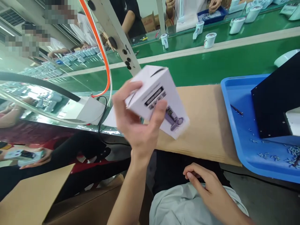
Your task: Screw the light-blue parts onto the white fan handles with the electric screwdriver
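A person's left hand (137,125) holds a white printed carton (161,100) tilted in the air above a brown paper sheet (201,125), fingers (124,93) clenched around one side and thumb pressed against its face. The right hand (208,190) grasps nothing, its fingers loosely curled just above a pale grey cloth (187,206) on the lap. A cardboard flap (32,197) sits at lower left. On the surface to the right, a blue tray (226,93) holds scattered small metal pins (269,153) beside a black panel (274,100). Beyond, white containers (209,40) stand along a green conveyor belt (199,65), near a co-worker's hands (214,6) at another blue tray (212,15).
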